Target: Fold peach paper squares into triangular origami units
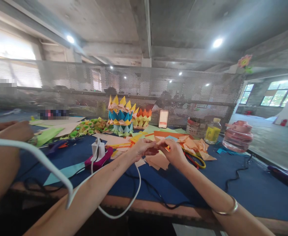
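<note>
My left hand and my right hand meet over the middle of the blue tabletop, fingertips pinched together. Between them is a small piece of peach paper, mostly hidden by the fingers. Peach paper sheets lie just below the hands. Behind them are an orange sheet and folded peach pieces. Yellow-handled scissors rest beside my right hand. Folded paper crowns in yellow, blue and green stand stacked behind my left hand.
A white charger sits on a purple power strip, with white and black cables around. Right are a yellow bottle, a pink jug and a glue gun. Another person's hands are at left, near green folded pieces.
</note>
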A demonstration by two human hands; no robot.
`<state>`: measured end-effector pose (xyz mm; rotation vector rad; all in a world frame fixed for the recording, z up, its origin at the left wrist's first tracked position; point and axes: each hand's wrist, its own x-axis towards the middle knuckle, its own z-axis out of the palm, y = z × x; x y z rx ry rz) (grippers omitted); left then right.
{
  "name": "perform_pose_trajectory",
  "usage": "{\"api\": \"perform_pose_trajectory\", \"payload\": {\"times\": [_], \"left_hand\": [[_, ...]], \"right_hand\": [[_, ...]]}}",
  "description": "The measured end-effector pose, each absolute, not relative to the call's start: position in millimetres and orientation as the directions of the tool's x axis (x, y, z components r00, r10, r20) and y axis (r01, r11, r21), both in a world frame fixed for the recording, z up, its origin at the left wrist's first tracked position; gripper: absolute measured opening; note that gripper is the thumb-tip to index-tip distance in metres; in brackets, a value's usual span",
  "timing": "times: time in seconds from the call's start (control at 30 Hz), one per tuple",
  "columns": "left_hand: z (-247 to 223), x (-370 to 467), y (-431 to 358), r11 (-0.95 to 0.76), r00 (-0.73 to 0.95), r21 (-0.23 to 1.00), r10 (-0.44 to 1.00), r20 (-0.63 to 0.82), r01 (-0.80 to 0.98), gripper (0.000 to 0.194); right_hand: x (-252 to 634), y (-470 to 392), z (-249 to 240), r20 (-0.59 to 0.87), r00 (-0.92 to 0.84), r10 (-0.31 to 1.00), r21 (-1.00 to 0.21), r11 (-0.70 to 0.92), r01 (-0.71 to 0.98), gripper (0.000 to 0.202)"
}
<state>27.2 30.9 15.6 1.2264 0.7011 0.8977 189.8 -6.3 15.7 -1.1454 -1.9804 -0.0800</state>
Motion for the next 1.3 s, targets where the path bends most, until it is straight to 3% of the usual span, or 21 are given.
{"api": "perform_pose_trajectory", "payload": {"times": [0.37,0.87,1.03,1.2,1.3], "left_hand": [[16,26,32,0.159,0.475,0.975,0.877,-0.067,-0.156,0.02],[16,23,41,0.283,0.522,0.946,0.837,-0.163,-0.159,0.013],[15,22,42,0.326,0.539,0.927,0.823,-0.182,-0.185,0.008],[14,23,41,0.352,0.534,0.913,0.822,-0.195,-0.207,0.007],[17,24,38,0.346,0.502,0.915,0.84,-0.204,-0.208,0.007]], "right_hand": [[189,-6,16,0.702,-0.277,0.656,-0.316,0.635,0.705,0.009],[186,-12,22,0.755,-0.397,0.522,-0.154,0.729,0.666,0.014],[188,-13,21,0.741,-0.46,0.49,-0.037,0.713,0.7,0.017],[187,-18,24,0.672,-0.6,0.435,0.19,0.682,0.707,0.021],[186,-19,24,0.662,-0.599,0.45,0.22,0.647,0.73,0.022]]}}
